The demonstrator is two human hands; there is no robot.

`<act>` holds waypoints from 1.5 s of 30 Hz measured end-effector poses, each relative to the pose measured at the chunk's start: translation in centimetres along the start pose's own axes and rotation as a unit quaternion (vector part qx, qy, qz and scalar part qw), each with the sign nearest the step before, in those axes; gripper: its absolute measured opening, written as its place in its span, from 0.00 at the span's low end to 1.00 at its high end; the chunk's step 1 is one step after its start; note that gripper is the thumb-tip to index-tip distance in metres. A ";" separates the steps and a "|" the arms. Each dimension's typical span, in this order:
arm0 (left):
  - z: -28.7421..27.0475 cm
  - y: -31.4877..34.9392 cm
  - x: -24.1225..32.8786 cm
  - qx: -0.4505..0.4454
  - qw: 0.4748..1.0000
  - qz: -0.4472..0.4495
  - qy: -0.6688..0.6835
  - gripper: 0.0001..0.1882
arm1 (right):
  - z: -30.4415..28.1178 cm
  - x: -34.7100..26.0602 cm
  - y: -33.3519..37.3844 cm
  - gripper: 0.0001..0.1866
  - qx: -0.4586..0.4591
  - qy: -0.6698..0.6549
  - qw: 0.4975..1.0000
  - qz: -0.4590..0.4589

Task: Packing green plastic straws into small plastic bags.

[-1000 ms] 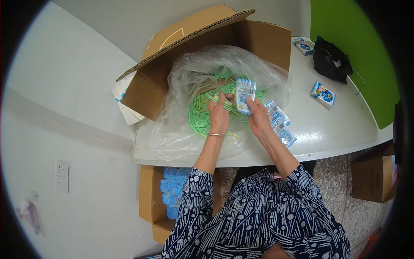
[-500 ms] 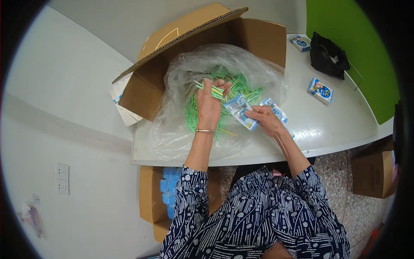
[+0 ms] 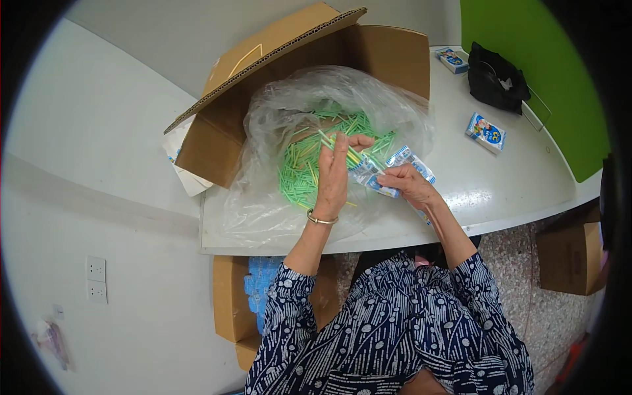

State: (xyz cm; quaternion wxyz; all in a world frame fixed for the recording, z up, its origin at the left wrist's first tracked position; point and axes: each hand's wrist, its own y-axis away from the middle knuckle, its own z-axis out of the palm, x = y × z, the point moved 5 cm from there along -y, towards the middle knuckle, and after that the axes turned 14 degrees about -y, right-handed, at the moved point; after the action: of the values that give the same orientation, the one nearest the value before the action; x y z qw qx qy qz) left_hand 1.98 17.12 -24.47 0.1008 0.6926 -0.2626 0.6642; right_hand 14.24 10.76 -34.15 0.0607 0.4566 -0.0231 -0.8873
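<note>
My left hand (image 3: 333,176) is closed around a small bunch of thin green and yellow sticks (image 3: 353,158), held at a slant. Their lower ends meet the top of a small blue-and-white packet (image 3: 370,176); whether they are inside it I cannot tell. Thumb and fingers of my right hand (image 3: 411,186) pinch that packet. Another blue-and-white packet (image 3: 409,160) shows just behind the right hand; how it is held is hidden. Beneath and beyond the left hand lies a heap of similar sticks (image 3: 300,172) in a clear plastic bag (image 3: 289,99).
The bag spills from an open cardboard box (image 3: 395,59) onto the white table (image 3: 520,181). Two small printed boxes (image 3: 486,132) and a black bag (image 3: 495,82) stand at the right by a green partition (image 3: 533,59). Below the table edge, a carton (image 3: 228,303) holds blue packets (image 3: 260,283).
My left hand has moved right and slightly nearer, bringing the sticks to the packet's top. The packet in my right hand has tilted toward them.
</note>
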 end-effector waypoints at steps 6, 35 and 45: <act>-0.2 0.2 -1.9 0.009 1.000 0.002 0.001 0.18 | -0.5 0.2 0.3 0.10 -0.014 0.006 1.000 -0.001; 1.1 1.8 -1.0 -0.156 0.951 0.036 -0.264 0.24 | 0.5 0.1 1.3 0.08 -0.030 0.114 0.993 0.030; 1.4 2.1 -1.3 -0.176 0.944 0.046 -0.274 0.19 | 1.1 -0.9 2.6 0.10 -0.020 0.122 0.992 0.023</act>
State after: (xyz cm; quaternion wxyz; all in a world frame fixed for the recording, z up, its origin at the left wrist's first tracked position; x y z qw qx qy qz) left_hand 2.18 14.93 -26.36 0.1141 0.8065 -0.4242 0.3956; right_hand 14.10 8.23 -32.58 0.0924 0.5593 -0.0086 -0.8238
